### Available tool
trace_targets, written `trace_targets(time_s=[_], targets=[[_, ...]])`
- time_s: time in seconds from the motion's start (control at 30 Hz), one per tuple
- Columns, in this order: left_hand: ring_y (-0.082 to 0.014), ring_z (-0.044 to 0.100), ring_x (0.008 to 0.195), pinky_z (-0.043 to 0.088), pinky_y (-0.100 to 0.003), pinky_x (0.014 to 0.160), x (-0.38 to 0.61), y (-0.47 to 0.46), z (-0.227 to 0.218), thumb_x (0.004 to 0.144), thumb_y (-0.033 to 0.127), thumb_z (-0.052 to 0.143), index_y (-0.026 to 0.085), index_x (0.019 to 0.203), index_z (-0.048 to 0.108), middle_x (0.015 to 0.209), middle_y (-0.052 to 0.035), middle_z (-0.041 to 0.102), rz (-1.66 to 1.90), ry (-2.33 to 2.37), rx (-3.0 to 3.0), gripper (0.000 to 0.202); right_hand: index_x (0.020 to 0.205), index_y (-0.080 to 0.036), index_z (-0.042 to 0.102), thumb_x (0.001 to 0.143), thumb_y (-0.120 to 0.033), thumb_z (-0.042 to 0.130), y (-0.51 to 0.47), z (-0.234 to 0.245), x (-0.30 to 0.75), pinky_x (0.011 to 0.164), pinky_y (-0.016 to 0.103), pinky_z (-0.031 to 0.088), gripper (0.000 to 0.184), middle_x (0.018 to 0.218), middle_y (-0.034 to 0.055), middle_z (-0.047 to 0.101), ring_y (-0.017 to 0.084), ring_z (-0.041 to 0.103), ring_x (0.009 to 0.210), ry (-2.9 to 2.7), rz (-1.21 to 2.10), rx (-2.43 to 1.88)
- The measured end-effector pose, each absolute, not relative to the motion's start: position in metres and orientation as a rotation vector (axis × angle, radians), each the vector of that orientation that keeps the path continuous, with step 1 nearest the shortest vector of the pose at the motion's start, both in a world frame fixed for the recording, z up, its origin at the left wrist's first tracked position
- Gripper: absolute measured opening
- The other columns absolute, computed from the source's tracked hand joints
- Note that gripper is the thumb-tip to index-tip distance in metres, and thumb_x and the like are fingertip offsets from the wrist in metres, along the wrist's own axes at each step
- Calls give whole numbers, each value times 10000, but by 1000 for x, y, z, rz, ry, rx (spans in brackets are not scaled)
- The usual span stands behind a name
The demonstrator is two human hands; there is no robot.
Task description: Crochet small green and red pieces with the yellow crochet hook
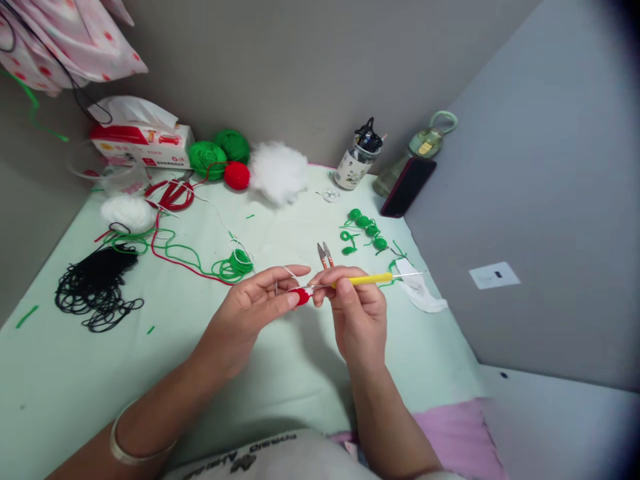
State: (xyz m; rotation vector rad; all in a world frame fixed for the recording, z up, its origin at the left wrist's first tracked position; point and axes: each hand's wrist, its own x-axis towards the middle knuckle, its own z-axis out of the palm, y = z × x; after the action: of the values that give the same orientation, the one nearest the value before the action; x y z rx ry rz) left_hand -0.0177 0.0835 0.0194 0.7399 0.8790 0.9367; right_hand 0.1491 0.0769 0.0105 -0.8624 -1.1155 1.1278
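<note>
My left hand (257, 301) pinches a small red crocheted piece (301, 296) between thumb and fingers, with a thin white yarn strand running over its index finger. My right hand (353, 303) grips a yellow-handled crochet hook (373, 279), whose metal tip meets the red piece. Both hands hover above the pale green tabletop (280, 360). Small thread snips (325, 255) lie just beyond the hands.
Green yarn balls (219, 152), a red yarn ball (237, 175) and white stuffing (279, 172) sit at the back. A tissue box (143, 143), black yarn tangle (97, 287), loose green yarn (233, 265), small green crocheted pieces (364, 230), a jar (357, 163), phone (407, 187) and bottle (425, 143) surround.
</note>
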Motion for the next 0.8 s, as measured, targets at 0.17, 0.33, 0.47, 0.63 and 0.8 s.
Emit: trace_targets(time_s=[0.17,0.33,0.47,0.63,0.8], targets=[[-157,605,892,452,-258,846,-19,83,22,822,300,785,287,1092,788,897,-5,710,924,904,757,270,935,-199,699,1006,-293,538,73,14,150,652,322,566,200,889,66,738,160,668,720,-1237,1042,-859],[-156,610,868,465,-262,831,-21,82,23,833,299,771,303,1081,789,866,3,692,940,924,788,248,976,-214,693,1013,-217,495,68,17,150,658,335,578,201,911,61,733,170,675,758,-1406,813,-899],[-147,595,838,473,-251,801,-20,83,21,821,305,785,302,1089,785,832,11,658,978,954,847,268,1078,-222,677,994,-120,475,65,18,149,728,371,589,242,940,63,735,199,701,866,-1609,565,-898],[-130,595,843,482,-230,809,-14,82,23,785,279,822,283,1087,781,839,21,630,1049,1007,853,305,1188,-245,640,975,-114,492,64,16,147,721,369,607,290,984,82,727,220,711,916,-1823,272,-886],[-114,608,809,492,-220,797,-11,79,24,794,263,819,281,1241,712,833,26,657,1021,848,660,460,1265,-281,650,947,-92,552,60,8,143,771,352,606,383,1063,88,708,216,696,967,-1932,-30,-994]])
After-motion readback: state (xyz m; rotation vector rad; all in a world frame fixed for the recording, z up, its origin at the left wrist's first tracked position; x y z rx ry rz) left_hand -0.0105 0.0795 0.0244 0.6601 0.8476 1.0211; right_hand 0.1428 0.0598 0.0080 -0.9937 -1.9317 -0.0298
